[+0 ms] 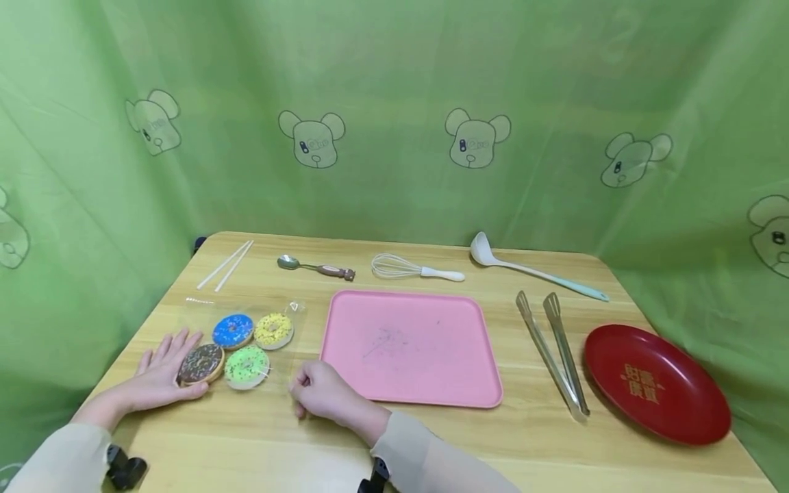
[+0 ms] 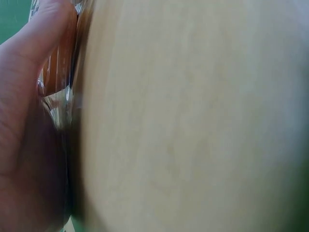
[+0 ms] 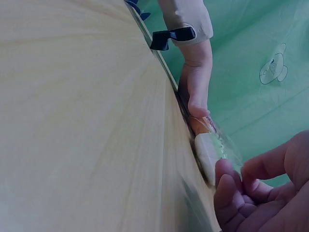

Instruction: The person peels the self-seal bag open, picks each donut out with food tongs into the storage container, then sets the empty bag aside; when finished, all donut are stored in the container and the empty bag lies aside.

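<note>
Apparently sealed in a flat packet of clear plastic film (image 1: 280,361) are a brown doughnut (image 1: 202,363), a blue doughnut (image 1: 233,331), a yellow doughnut (image 1: 274,331) and a green doughnut (image 1: 247,368), ring-shaped and sprinkled, on the pale wooden worktop (image 1: 259,438) left of the pink rectangular tray (image 1: 425,363). The bare left hand (image 1: 161,376), on the packet's side away from the tray, lies against the brown doughnut, fingers straight and spread. The bare right hand (image 1: 322,392), between doughnuts and tray, has its fingers curled; they seem to pinch the film's edge (the wrist view shows film reaching them, though the grip is partly hidden). A sharp tug there could drag the packet towards the tray, since a flat left hand gives little hold, or split the film suddenly and scatter the doughnuts. The right wrist (image 1: 372,421), so near the tray's corner, might nudge it.
</note>
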Tool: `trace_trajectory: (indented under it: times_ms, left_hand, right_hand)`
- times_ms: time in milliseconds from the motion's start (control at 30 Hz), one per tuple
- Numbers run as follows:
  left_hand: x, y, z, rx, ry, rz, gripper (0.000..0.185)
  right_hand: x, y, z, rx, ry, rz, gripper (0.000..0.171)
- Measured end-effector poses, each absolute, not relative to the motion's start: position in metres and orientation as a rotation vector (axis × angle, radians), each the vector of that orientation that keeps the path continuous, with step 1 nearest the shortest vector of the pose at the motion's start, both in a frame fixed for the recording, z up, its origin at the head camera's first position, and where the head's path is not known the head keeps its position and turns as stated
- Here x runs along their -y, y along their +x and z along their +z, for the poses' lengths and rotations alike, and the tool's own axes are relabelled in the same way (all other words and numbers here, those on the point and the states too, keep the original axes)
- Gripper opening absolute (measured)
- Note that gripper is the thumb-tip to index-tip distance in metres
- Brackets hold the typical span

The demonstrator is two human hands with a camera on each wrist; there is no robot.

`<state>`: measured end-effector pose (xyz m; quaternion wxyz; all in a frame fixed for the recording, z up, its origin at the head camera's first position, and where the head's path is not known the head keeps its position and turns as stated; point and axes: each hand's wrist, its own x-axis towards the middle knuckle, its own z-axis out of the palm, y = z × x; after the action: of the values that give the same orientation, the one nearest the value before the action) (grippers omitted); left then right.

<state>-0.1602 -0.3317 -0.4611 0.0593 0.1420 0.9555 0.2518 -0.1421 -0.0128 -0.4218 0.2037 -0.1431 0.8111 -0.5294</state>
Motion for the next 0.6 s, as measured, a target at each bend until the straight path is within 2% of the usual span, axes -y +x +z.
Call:
trace_trajectory:
  times_ms: [333, 600]
  left_hand:
    - [0.332, -0.159, -0.458, -2.890, 0.434, 0.748, 0.100]
    - [0.331, -0.159, -0.458, -2.886, 0.440, 0.749, 0.100]
  right_hand:
    - [0.008, -0.146, -0.425, -2.092, -0.363, -1.522, 0.013]
    - [0.025, -0.161, -0.416, -2.236, -0.352, -1.465, 0.020]
